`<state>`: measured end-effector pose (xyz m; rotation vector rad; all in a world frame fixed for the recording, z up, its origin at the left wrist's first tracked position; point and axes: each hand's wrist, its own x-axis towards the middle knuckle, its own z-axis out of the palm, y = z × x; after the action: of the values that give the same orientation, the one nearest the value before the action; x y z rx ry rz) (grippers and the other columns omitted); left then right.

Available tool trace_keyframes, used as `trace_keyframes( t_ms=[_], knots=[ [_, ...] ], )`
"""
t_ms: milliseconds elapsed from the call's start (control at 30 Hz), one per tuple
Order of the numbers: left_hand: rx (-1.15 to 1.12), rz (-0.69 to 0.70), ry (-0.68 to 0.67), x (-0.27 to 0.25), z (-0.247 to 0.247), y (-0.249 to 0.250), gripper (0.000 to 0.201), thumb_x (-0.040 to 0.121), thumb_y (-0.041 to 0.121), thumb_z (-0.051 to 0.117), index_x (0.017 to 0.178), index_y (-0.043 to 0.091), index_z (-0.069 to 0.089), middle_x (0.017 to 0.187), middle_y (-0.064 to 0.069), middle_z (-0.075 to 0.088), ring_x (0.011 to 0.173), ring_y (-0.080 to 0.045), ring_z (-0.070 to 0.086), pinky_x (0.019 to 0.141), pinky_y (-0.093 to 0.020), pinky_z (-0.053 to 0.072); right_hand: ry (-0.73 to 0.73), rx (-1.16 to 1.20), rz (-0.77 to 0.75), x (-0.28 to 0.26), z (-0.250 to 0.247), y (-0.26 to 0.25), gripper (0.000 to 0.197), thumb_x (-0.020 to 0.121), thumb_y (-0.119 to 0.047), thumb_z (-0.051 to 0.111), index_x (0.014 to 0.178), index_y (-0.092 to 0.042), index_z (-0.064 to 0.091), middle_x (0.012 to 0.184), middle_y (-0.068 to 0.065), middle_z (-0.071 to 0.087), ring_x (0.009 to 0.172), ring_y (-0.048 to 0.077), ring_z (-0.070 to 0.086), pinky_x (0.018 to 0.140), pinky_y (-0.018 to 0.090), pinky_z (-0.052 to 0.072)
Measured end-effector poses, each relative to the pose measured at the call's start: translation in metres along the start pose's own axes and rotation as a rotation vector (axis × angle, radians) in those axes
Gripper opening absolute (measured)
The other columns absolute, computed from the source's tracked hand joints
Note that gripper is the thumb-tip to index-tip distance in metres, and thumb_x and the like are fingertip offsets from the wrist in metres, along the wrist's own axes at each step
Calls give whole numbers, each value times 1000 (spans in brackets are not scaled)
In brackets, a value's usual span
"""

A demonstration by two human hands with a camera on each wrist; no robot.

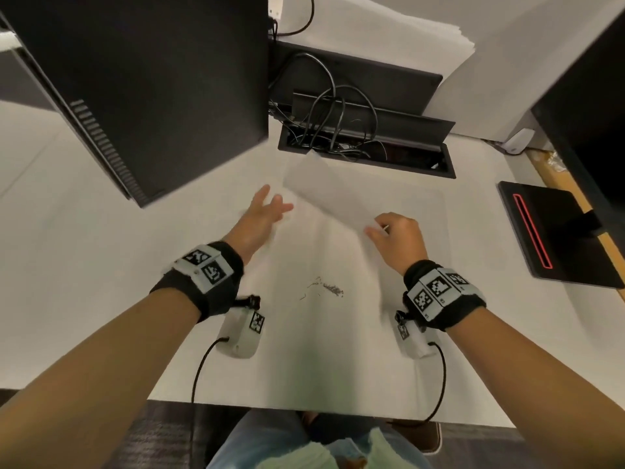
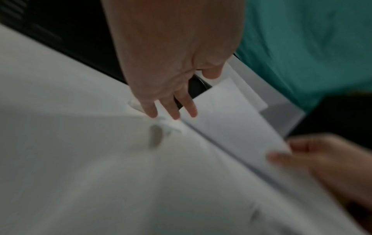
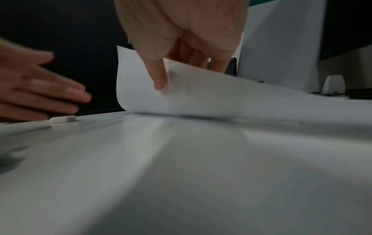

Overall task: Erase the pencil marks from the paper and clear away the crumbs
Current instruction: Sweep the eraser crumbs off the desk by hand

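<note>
On the white desk (image 1: 101, 265), at its middle, the paper (image 1: 324, 194) is lifted at a slant: the right hand (image 1: 395, 238) pinches its near corner between thumb and fingers, as the right wrist view shows, with the sheet curling up while its far part trails toward the desk. No pencil marks can be made out on the side that faces the cameras, though the frames are blurred, so I judge the erasing to be done or nearly so.

Nearer the person lies a small scatter of dark crumbs (image 1: 329, 288), on a pale sheet or mat; I cannot tell which. They are well apart from the lifted paper. Clearing them looks like the part that is left, and they have not been gathered.

The left hand (image 1: 262, 211) is spread flat with straight fingers, holding nothing, just left of the paper's far edge. Below its fingertips, in the right wrist view, a small white eraser (image 3: 63, 119) lies on the desk; whether the hand touches it cannot be told.

Further out stand a black computer case (image 1: 142, 82) on the left, an open cable tray (image 1: 365, 154) with black cables behind the paper, a paper stack (image 1: 389, 38) at the back, and a black pad with a red line (image 1: 554, 231) on the right.

Both wrists carry black bands with square black-and-white code tags (image 1: 436, 292). No brand or readable writing shows anywhere; the tags' small print is too fine to read.
</note>
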<state>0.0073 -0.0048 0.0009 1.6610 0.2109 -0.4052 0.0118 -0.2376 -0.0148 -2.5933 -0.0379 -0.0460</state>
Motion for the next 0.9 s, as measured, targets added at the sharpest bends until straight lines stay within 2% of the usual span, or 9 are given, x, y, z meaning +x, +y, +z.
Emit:
trace_keyframes(
  t_ms=[100,233,367,467,500,567,667,767,900],
  knots=[
    [377,-26,-54,-6,-7,-32,56,101,40,23,150,15,13,157,-2,16,145,-18,14,118,-34,8,-4,34,-23,5,0,0,21,91,-13,56,95,4,68,93,17,67,78,20,53,62,16,28],
    [825,-50,-225,-10,10,-44,62,101,42,14,150,10,-8,157,-5,-17,144,-19,-18,115,-33,-12,-56,64,-49,7,7,2,22,92,-11,54,94,5,68,96,18,67,82,23,56,64,18,31],
    [886,-20,-434,-28,42,-39,65,101,43,14,148,8,-13,154,-7,-25,141,-17,-25,113,-30,-15,-115,49,-82,7,10,5,23,94,-8,50,104,5,66,106,20,66,96,31,58,69,14,30],
    [695,-46,-599,-50,57,-34,59,102,37,17,149,13,-8,156,1,-18,143,-11,-19,112,-22,-11,-172,43,-77,8,9,8,25,95,-9,49,108,5,64,111,19,65,103,32,58,74,14,31],
    [604,-45,-570,-55,54,-32,58,102,37,18,150,16,-5,157,5,-14,143,-8,-16,111,-20,-9,-187,47,-71,9,9,8,25,95,-10,48,107,6,64,111,19,65,103,33,57,75,16,33],
    [568,12,-339,-54,36,-32,57,101,37,20,150,17,0,157,6,-9,144,-9,-11,111,-20,-6,-215,58,-59,8,8,8,27,96,-11,47,111,4,63,114,18,64,107,31,57,80,17,34],
    [745,-12,-59,-44,-1,-43,64,100,40,21,150,7,-3,157,-9,-12,145,-21,-11,115,-29,-4,-241,60,-55,6,8,7,30,97,-13,47,120,1,59,122,15,61,113,28,54,85,13,31],
    [940,-118,-137,-46,-2,-57,73,99,46,19,147,1,-13,154,-15,-21,144,-25,-18,116,-34,-7,-277,58,-52,5,10,7,32,97,-14,46,124,-1,57,125,14,59,115,26,53,90,15,31],
    [915,-62,-346,-58,41,-58,73,99,46,18,146,3,-17,152,-11,-29,141,-20,-26,113,-29,-14,-311,49,-37,7,9,6,33,97,-16,45,125,-2,56,128,13,58,117,25,52,90,14,30]
  ],
)
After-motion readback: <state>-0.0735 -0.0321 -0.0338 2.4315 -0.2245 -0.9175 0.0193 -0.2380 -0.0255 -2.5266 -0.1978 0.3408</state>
